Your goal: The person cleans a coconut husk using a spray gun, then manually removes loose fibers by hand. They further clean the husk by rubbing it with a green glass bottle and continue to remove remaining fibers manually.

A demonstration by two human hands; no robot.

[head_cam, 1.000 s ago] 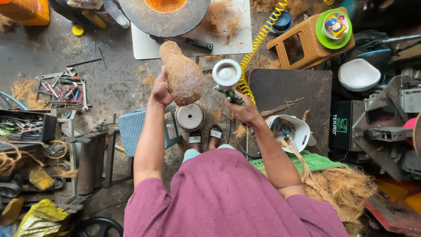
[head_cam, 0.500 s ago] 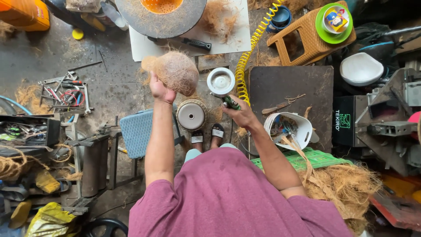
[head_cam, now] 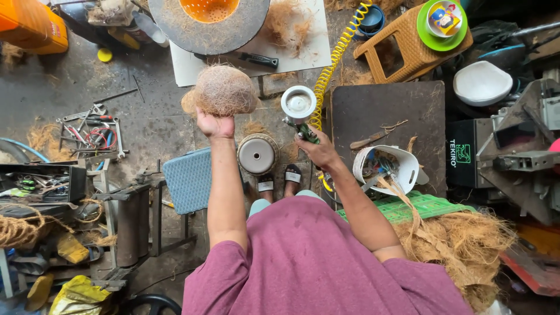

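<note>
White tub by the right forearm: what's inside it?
The white tub holds a jumble of small tools and bits, too small to identify. Brown fibre strands drape over its rim; the bottom is hidden.

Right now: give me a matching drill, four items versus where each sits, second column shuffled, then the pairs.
1. coconut husk
2. spray gun
3. coiled yellow hose
4. white bowl

A. held in the right hand
B. far right, among the clutter
C. held up in the left hand
D. running up from the gun

Pairs: 1-C, 2-A, 3-D, 4-B
</note>
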